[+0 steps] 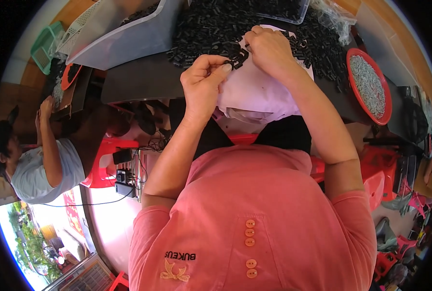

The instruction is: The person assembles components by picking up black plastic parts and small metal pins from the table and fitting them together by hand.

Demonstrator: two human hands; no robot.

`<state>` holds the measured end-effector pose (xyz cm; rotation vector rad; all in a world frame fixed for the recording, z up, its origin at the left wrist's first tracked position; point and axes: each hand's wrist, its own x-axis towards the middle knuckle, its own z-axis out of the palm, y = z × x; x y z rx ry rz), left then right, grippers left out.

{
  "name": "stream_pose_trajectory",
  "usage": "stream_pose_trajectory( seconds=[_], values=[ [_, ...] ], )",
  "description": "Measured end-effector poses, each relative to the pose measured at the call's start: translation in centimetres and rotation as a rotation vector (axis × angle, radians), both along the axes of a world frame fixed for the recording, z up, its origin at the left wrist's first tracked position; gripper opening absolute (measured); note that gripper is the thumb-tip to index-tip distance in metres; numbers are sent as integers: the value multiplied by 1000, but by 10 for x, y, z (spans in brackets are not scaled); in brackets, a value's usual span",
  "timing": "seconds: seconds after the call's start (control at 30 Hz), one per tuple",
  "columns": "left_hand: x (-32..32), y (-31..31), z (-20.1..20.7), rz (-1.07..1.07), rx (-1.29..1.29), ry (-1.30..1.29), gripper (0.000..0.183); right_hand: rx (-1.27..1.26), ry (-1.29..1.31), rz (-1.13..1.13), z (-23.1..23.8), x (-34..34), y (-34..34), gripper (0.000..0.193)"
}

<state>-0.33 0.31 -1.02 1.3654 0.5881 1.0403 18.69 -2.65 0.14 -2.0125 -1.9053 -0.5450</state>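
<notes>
My left hand (201, 82) is closed, with thumb and forefinger pinching a small black plastic part (236, 61) near the front of the pile. Further right and a little farther away, my right hand (270, 51) has its fingers curled in at the pile's edge. Whatever lies in its fingertips is too small or hidden to name. Beneath both hands a pale lilac cloth (259, 92) spreads over the table's front edge and hangs toward my lap. Beyond them lies a large heap of small black plastic parts (204, 31).
A translucent plastic bin (128, 46) stands on the dark table (133, 83) at left. On the right is a red bowl (389, 103) of small silver metal pieces. A crumpled clear bag (339, 24) lies behind the heap. Another person (46, 165) works at far left.
</notes>
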Motion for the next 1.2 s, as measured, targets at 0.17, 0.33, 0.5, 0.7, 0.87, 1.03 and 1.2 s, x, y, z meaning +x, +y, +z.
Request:
stream_pose_trajectory(
  seconds=[0.17,0.33,0.5,0.7,0.87,1.03,1.2],
  values=[
    [1,1,0,0,6,13,8,42,-12,-18,2,2,-3,7],
    [-3,0,1,-14,-1,-21,8,-152,905,228,35,-2,-23,9],
    [-2,1,0,-15,-1,-8,8,-84,1055,382,29,-24,-32,11],
    [-2,0,2,-30,-15,-26,7,98,940,441,21,-38,-29,10],
    [-2,-1,3,-28,-24,-13,7,148,837,479,19,-39,-29,10],
    [-3,0,3,-26,-3,9,8,247,817,552,15,-40,-27,11],
    [-2,0,2,-2,26,56,8,301,745,561,10,-41,-26,16]
  ],
)
